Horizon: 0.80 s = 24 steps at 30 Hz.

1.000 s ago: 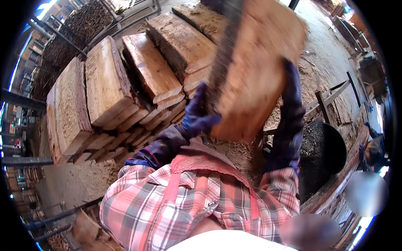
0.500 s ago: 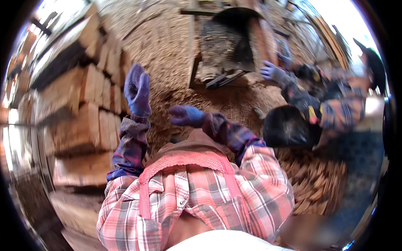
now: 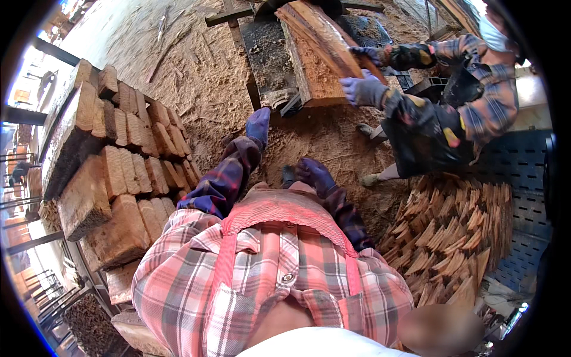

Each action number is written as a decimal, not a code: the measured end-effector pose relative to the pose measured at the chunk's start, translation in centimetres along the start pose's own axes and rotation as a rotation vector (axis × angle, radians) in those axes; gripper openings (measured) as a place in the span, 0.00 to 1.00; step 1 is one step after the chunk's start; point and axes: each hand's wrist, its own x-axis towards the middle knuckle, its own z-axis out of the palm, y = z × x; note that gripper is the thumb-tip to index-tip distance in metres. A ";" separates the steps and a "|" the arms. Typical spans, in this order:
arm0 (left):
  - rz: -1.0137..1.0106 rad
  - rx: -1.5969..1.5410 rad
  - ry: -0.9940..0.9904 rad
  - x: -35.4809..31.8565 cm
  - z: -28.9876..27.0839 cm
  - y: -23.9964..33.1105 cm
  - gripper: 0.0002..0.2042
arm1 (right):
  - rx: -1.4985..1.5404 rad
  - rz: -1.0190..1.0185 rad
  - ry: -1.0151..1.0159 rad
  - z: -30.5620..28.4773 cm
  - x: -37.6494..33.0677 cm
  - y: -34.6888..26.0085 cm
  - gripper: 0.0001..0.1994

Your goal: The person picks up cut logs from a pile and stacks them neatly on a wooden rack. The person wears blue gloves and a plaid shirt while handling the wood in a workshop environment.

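My left hand (image 3: pixel 258 127), in a purple-blue glove, reaches forward with fingers stretched out. It holds nothing and stops just short of the near end of a thick wooden beam (image 3: pixel 324 89). Lower and closer to my body, my right hand (image 3: pixel 315 175), gloved alike, hangs in front of the red apron (image 3: pixel 279 209) with its fingers loosely apart and nothing in them. A co-worker on the right has one gloved hand (image 3: pixel 364 89) at the near end of a reddish slab (image 3: pixel 324 38) lying along the beam. The other gloved hand (image 3: pixel 369 56) is on its side.
A stack of sawn timber (image 3: pixel 128 149) rises close on my left. The beam rests on a dark metal machine bed (image 3: pixel 262 53). Sawdust covers the ground (image 3: pixel 196 89). At the right stand bundled thin wood strips (image 3: pixel 452 232) beside a blue perforated panel (image 3: pixel 517 178).
My left hand has swung right, away from the timber stack, toward the machine. My right hand has also shifted right. The beam and slab now lie on the machine bed, with the co-worker's hands on the slab.
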 end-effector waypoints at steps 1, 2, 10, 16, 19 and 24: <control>0.063 0.038 0.021 0.9 0.2 -0.4 0.16 | 0.046 -0.004 0.053 -0.9 0.9 -0.5 0.19; 0.126 0.076 0.042 1.9 0.3 -0.7 0.17 | 0.090 -0.008 0.106 -1.7 1.8 -0.9 0.18; -0.226 -0.195 -0.195 8.7 13.3 1.4 0.26 | 0.078 0.012 -0.003 -6.1 3.7 -1.0 0.18; -0.283 -0.246 -0.158 7.0 9.0 4.4 0.29 | 0.230 -0.160 0.157 -11.8 7.4 -5.2 0.14; -0.042 -0.277 -0.123 4.0 4.3 -0.9 0.34 | 0.193 -0.156 0.248 -13.6 11.0 -9.8 0.22; -0.101 0.139 -0.100 -14.4 -9.6 5.3 0.47 | 0.020 0.047 -0.079 -2.4 15.4 -12.0 0.28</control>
